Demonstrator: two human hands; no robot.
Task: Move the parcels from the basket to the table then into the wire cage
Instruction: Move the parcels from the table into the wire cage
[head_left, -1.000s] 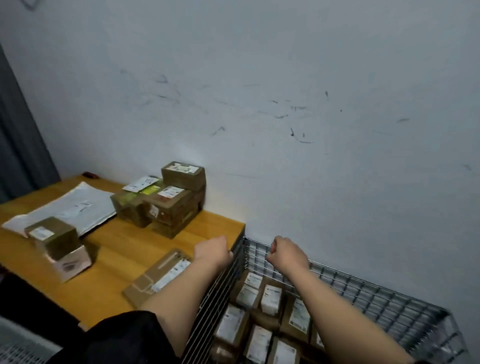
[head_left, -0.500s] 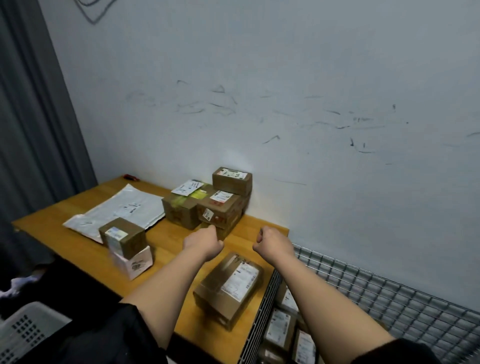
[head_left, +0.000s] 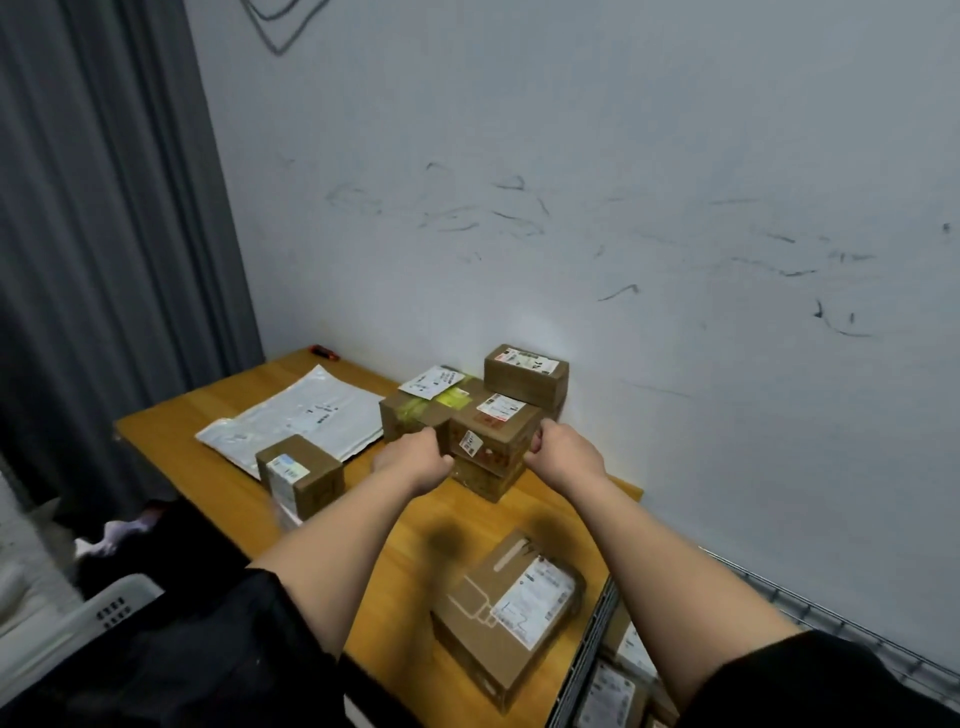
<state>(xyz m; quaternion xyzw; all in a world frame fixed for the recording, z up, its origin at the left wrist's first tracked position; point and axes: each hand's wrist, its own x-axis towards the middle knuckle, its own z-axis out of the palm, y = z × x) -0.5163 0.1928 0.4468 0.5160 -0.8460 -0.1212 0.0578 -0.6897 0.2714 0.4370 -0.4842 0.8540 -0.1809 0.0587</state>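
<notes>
A brown parcel (head_left: 496, 428) with a white and red label tops a small stack in the middle of the wooden table (head_left: 171, 423). My left hand (head_left: 415, 460) grips its left side and my right hand (head_left: 563, 454) grips its right side, fingers curled at the edges. Another brown parcel (head_left: 524, 371) stands behind it against the wall, and one with a yellow-green label (head_left: 415, 410) sits to its left. A flat brown parcel (head_left: 511, 608) lies at the table's near right corner. The wire cage (head_left: 779, 597) at the lower right holds several labelled parcels (head_left: 608, 691).
A small brown box (head_left: 301, 470) sits on a white box near the table's front edge. A white mailer bag (head_left: 306, 415) lies flat at the back left, a small red object (head_left: 324, 353) beyond it. A white plastic basket (head_left: 104, 608) is at the lower left, beside a grey curtain (head_left: 104, 234).
My view swung left from the cage to the table. Both hands left the cage rim, passed over the flat parcel and reached forward to the stacked parcel, closing on its sides.
</notes>
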